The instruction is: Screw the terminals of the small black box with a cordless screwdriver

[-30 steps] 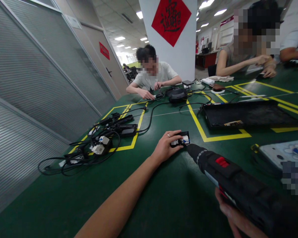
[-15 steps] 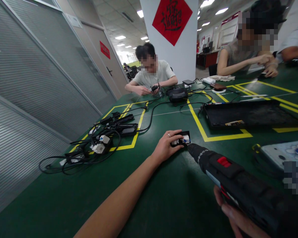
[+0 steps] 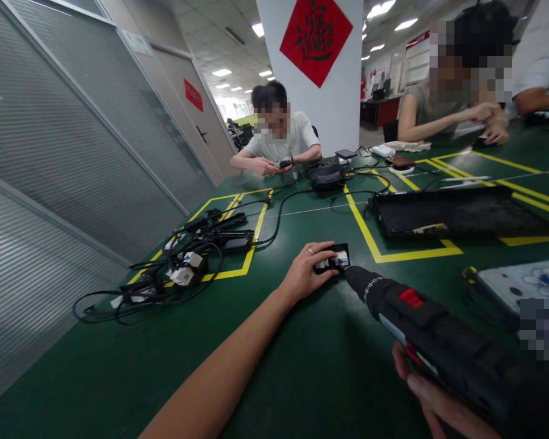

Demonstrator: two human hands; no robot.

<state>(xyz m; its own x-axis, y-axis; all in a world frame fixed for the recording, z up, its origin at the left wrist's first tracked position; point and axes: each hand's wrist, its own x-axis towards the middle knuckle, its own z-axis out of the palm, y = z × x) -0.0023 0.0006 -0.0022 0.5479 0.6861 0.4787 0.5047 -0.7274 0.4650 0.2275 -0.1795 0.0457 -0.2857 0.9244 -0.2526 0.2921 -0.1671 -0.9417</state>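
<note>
One small black white-labelled box [image 3: 333, 258] is pinned on the green table [image 3: 302, 378] by fingers of the left hand [image 3: 305, 269], while a black red-switched electric screwdriver [image 3: 432, 334], tip at the box, is clasped by the right hand [image 3: 434, 402].

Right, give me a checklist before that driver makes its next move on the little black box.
1. Left hand pins the small black box to the table: ok.
2. Right hand grips the electric screwdriver: ok.
3. Screwdriver tip at the box's near edge: ok. Seated on a screw: cannot tell.
4. Fingers clear of the tip: cannot tell; they lie close beside it.
5. Cable pile apart from the box: ok.
</note>
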